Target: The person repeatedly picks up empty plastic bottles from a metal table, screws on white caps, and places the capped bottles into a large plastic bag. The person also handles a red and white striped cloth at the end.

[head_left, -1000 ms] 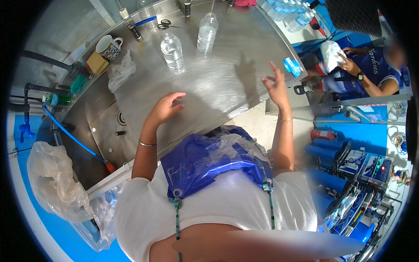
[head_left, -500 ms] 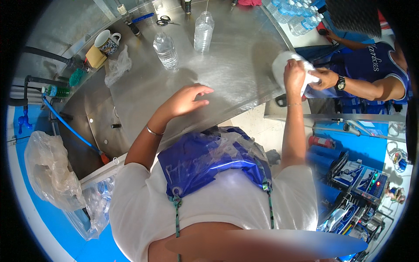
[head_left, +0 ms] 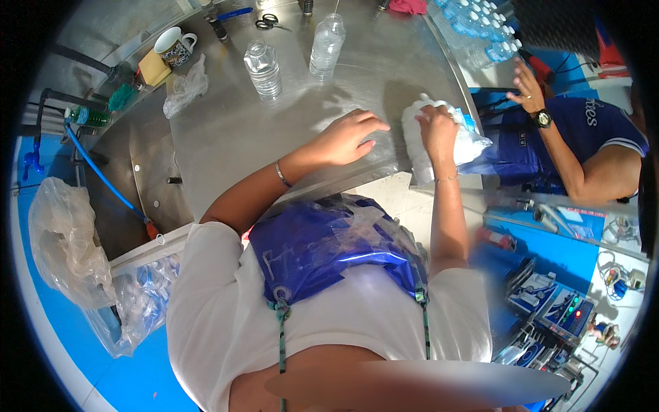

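My right hand [head_left: 437,134] is closed on a bunched white cloth [head_left: 414,141] at the right end of the steel table [head_left: 233,161]. Part of the cloth hangs toward the table's near edge, and a bit of blue shows beside it. My left hand [head_left: 351,139] hovers over the table's near side, its fingers loosely apart and nothing in them. Two clear plastic bottles without caps, a ribbed one [head_left: 263,74] and a taller one [head_left: 327,49], stand beyond my left hand. Both appear to hold clear liquid.
At the right, a co-worker's raised hand [head_left: 527,88] is off the cloth. Capped water bottles [head_left: 480,27] crowd the far right. Black scissors [head_left: 270,23], a patterned mug [head_left: 175,47], a yellow sponge [head_left: 154,69] and a crumpled plastic bag [head_left: 187,89] lie farther back and left.
The co-worker's hand has let go of the white cloth and lifted away. My right hand has brought the cloth leftward and nearer; my left hand has moved right toward it.
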A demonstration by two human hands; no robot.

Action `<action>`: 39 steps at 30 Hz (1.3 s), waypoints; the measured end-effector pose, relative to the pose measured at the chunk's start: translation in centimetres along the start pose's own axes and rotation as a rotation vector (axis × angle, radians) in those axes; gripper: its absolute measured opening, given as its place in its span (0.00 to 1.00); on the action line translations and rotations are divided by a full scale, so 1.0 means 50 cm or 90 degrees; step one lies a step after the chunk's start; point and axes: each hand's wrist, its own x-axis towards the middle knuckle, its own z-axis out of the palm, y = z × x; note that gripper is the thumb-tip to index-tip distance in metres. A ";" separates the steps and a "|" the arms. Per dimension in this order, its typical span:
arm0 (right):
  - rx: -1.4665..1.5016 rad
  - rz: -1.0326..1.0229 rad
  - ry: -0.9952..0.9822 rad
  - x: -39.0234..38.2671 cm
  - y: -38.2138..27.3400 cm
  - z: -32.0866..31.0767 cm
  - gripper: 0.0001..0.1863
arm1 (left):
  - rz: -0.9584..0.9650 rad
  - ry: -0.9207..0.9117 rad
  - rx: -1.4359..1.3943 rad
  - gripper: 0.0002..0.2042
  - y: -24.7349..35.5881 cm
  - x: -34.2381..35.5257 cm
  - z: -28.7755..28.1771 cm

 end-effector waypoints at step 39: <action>0.693 -0.508 -0.216 -0.078 -0.438 0.010 0.06 | -0.023 0.342 -0.040 0.10 -0.085 -0.367 -0.185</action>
